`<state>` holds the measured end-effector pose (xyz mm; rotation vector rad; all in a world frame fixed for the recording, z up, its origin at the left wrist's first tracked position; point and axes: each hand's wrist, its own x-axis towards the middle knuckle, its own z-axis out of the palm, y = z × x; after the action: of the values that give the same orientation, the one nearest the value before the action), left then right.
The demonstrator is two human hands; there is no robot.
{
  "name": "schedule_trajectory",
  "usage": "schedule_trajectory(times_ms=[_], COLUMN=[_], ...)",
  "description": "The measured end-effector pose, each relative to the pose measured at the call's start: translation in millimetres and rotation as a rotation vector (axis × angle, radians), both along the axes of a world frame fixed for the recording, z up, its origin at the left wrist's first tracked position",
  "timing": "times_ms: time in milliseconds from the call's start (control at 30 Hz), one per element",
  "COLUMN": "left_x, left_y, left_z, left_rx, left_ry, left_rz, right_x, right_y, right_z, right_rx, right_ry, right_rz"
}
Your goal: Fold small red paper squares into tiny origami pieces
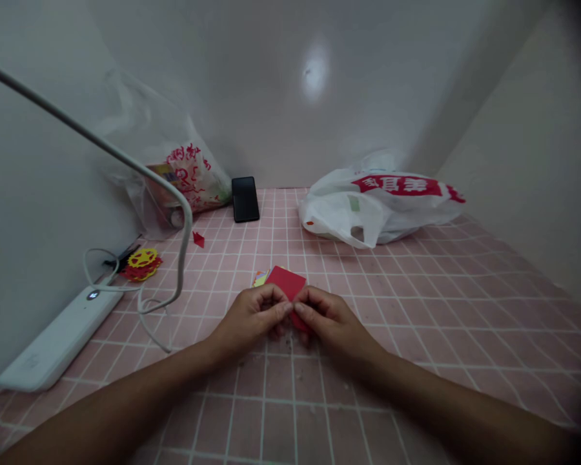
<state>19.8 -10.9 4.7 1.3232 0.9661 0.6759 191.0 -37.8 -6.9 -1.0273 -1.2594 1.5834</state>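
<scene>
A piece of red paper [287, 281] is held between my two hands, above the pink tiled table [281, 420]. My left hand [259, 311] pinches its lower edge with thumb and fingers. From the other side, my right hand [326, 314] pinches the paper too, and the two thumbs nearly touch. Part of the red sheet shows below the fingertips. Behind it lie some patterned, yellowish papers [260, 278], partly hidden by the sheet and my left hand.
Yellow and red paper cutouts [142, 263] lie at the left near a white power bank-like device [61, 339] and a cable [186, 239]. A red scrap [198, 239], a black phone [245, 199] and two plastic bags [193, 171] [392, 203] are farther back.
</scene>
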Motion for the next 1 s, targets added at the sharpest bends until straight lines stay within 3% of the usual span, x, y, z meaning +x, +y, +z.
schedule_trajectory(times_ms=[167,833,1000], left_x=[-1,-8,-10], left_y=[2,10,14], left_z=[5.3,5.8,8.3], left_rx=[0.075,0.075,0.058], left_ry=[0.024,0.136,0.082], left_rz=[0.058,-0.050,-0.009], right_x=[0,3,5], right_y=[2,5,7], right_z=[-2.1,-5.8,-4.8], right_rx=[-0.015,0.052,0.043], right_ry=[0.077,0.032,0.012], right_rz=[0.020,-0.009,-0.042])
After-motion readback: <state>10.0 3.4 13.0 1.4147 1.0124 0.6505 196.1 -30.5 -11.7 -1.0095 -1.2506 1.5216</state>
